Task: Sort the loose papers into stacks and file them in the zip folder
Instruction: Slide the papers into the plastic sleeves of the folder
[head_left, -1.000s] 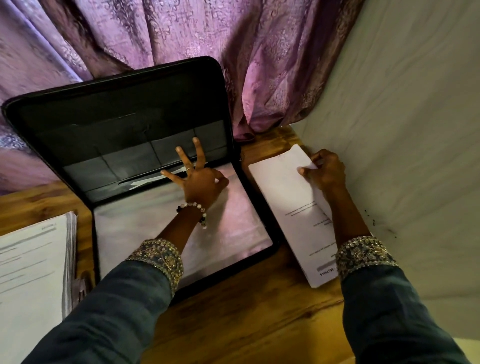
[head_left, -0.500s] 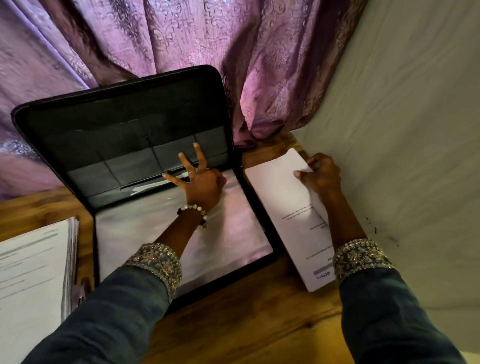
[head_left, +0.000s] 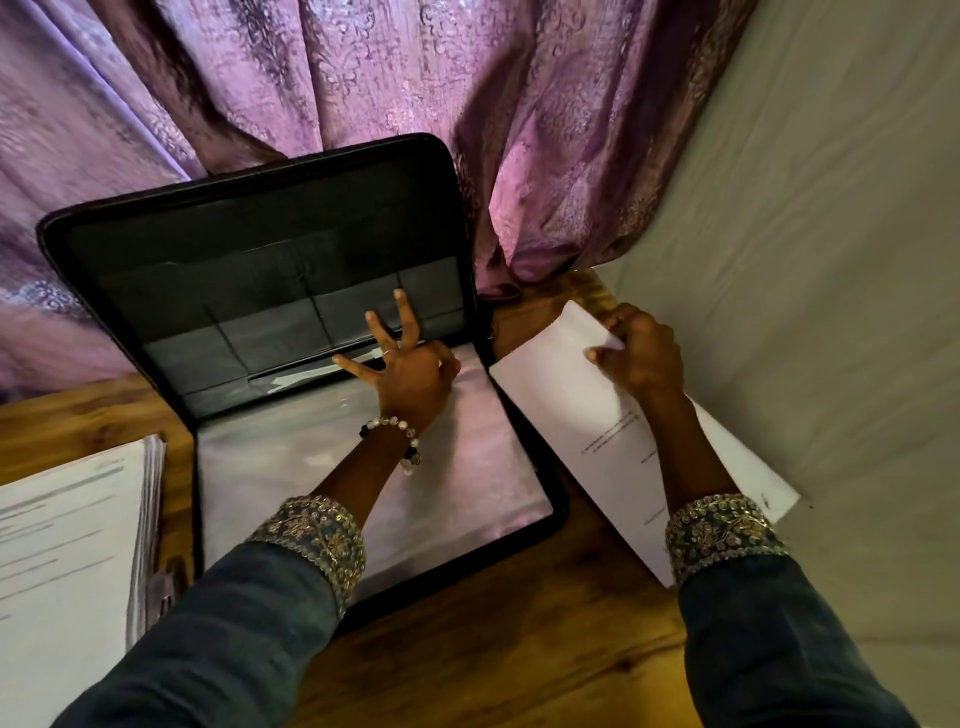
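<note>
A black zip folder (head_left: 249, 270) lies open on the wooden table, its lid leaning back against the curtain. Clear plastic sleeves (head_left: 291, 467) fill its lower half. My left hand (head_left: 405, 369) rests at the top edge of the sleeves near the spine; thumb and forefinger pinch the sleeve edge while the other fingers spread. To the right of the folder lies a white paper stack (head_left: 582, 415), printed text facing away. My right hand (head_left: 644, 353) grips its far corner. A second, thick paper stack (head_left: 62, 551) sits at the left edge.
A purple patterned curtain (head_left: 545, 130) hangs behind the folder. A pale sheet-covered surface (head_left: 805, 260) runs along the right side, touching the right-hand papers. Bare wooden table (head_left: 493, 639) shows in front of the folder. A small dark object lies beside the left stack.
The view has shifted downward in frame. My right hand has lifted and drawn the far corner of the white stack slightly. My left hand stays at the sleeve edge.
</note>
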